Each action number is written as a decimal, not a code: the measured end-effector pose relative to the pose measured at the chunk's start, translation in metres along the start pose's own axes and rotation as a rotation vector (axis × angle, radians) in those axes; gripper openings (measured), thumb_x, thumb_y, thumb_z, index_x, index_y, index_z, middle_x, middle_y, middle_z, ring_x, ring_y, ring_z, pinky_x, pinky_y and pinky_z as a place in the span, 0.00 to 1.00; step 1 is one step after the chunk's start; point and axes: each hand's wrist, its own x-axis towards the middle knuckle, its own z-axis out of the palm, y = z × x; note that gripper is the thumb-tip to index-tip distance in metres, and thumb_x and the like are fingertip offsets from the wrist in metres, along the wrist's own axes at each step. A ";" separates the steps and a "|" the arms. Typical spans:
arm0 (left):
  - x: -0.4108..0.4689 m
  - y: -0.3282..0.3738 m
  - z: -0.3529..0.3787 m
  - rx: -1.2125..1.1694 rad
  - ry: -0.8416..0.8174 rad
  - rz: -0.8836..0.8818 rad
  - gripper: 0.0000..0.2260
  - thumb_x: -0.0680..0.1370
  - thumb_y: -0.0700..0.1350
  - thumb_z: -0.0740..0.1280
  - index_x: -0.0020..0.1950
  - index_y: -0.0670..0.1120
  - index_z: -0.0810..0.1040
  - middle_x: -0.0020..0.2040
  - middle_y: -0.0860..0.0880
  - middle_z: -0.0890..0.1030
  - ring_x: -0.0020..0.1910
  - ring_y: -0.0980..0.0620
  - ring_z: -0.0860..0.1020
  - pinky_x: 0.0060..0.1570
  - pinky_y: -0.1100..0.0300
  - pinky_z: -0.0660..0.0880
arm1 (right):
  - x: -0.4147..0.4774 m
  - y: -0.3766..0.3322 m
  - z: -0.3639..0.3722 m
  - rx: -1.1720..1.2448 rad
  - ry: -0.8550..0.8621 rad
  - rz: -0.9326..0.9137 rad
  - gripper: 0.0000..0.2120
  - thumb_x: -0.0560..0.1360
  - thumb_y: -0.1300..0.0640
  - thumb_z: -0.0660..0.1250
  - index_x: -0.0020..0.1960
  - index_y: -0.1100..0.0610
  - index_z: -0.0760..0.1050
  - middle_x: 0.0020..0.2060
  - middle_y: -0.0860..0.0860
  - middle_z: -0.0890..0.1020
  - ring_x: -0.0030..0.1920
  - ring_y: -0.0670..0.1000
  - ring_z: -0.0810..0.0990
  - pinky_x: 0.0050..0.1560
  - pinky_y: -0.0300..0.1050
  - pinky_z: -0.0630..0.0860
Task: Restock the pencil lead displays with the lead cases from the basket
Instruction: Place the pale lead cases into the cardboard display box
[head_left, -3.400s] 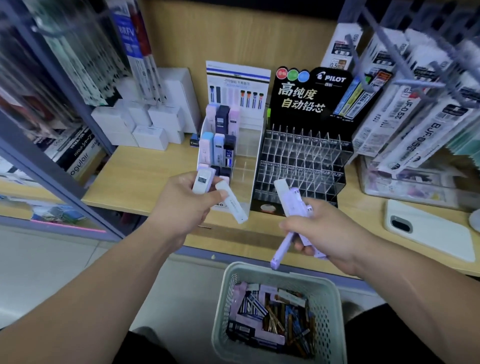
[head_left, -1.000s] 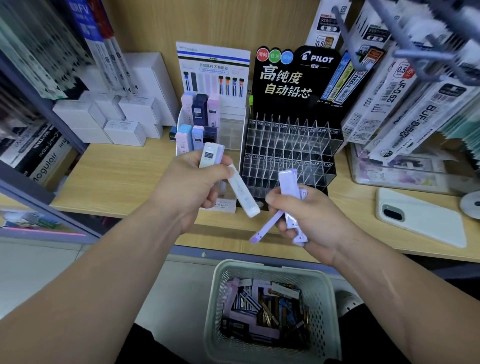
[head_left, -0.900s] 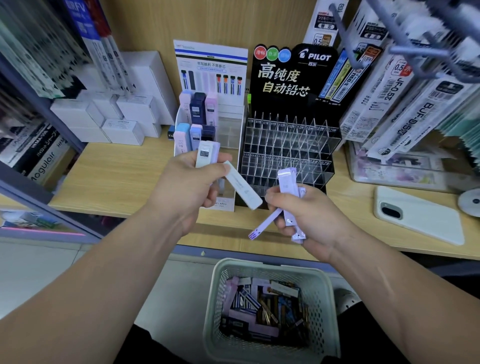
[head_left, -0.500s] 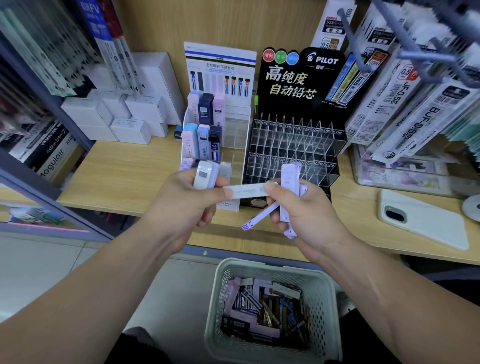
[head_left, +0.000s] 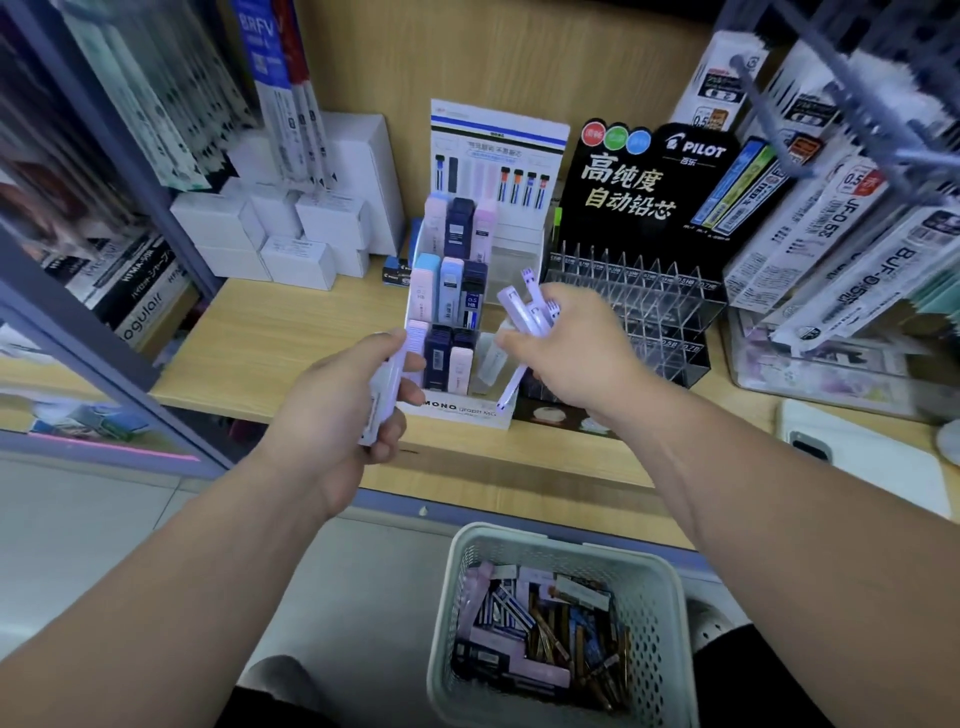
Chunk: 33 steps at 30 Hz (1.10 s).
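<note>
Restocking looks only partly done. On the shelf (head_left: 291, 332), the white display (head_left: 457, 413) at twelve o'clock has its left slots filled with lead cases and its right slots bare. The clear rack (head_left: 644, 306) at two o'clock looks empty. The basket (head_left: 660, 613) at six o'clock holds many loose cases (head_left: 540, 639). The left hand (head_left: 337, 421) curls thumb and fingers round one white case (head_left: 385, 387), at the display's seven o'clock. The right hand (head_left: 571, 364) grips a fan of lilac cases (head_left: 524, 314), their ends poking out above its fingers toward twelve.
</note>
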 end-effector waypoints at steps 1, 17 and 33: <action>0.000 0.001 -0.001 -0.002 -0.001 0.002 0.16 0.79 0.55 0.66 0.51 0.42 0.83 0.35 0.46 0.78 0.24 0.51 0.64 0.27 0.61 0.58 | 0.001 -0.001 0.002 -0.019 0.002 0.006 0.12 0.74 0.54 0.75 0.39 0.50 0.73 0.31 0.47 0.73 0.28 0.47 0.70 0.31 0.41 0.66; -0.004 0.004 0.004 -0.027 -0.040 -0.038 0.24 0.81 0.62 0.59 0.50 0.43 0.83 0.37 0.45 0.81 0.23 0.50 0.66 0.25 0.62 0.62 | -0.002 -0.005 0.034 -0.356 0.071 -0.054 0.19 0.72 0.55 0.75 0.36 0.51 0.64 0.31 0.47 0.69 0.31 0.48 0.68 0.30 0.44 0.61; 0.002 -0.010 0.032 0.087 -0.228 -0.067 0.14 0.79 0.57 0.66 0.50 0.46 0.80 0.35 0.47 0.75 0.26 0.51 0.67 0.26 0.61 0.63 | -0.049 0.012 -0.030 0.645 -0.014 0.242 0.06 0.76 0.66 0.71 0.48 0.57 0.76 0.34 0.51 0.78 0.31 0.51 0.75 0.29 0.44 0.68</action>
